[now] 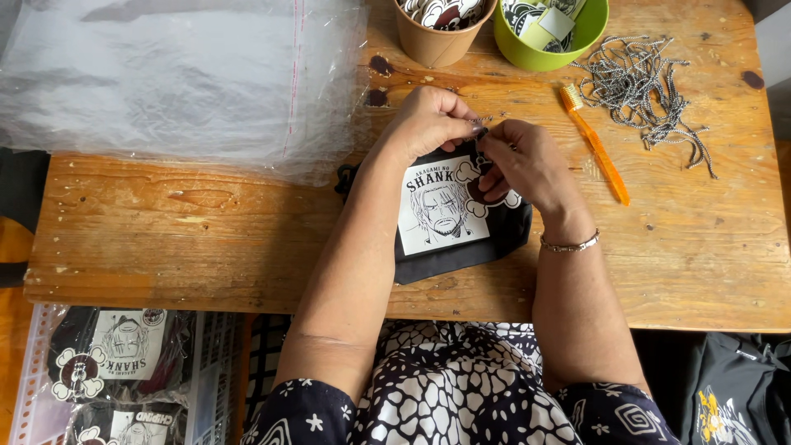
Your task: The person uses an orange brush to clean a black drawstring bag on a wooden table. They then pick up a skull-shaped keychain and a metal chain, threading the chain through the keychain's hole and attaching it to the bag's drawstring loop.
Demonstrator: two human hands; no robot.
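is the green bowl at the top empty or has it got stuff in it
Not empty. The green bowl holds black-and-white printed cards or tags, showing above its rim beside the brown paper cup. How far down it is filled cannot be told.

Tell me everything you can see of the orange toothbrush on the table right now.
The orange toothbrush looks like translucent plastic, with pale bristles at its far end. It lies flat on the wooden table, slanting from near the green bowl toward the near right. Nothing grips it; the pile of ball chains lies just beside its head.
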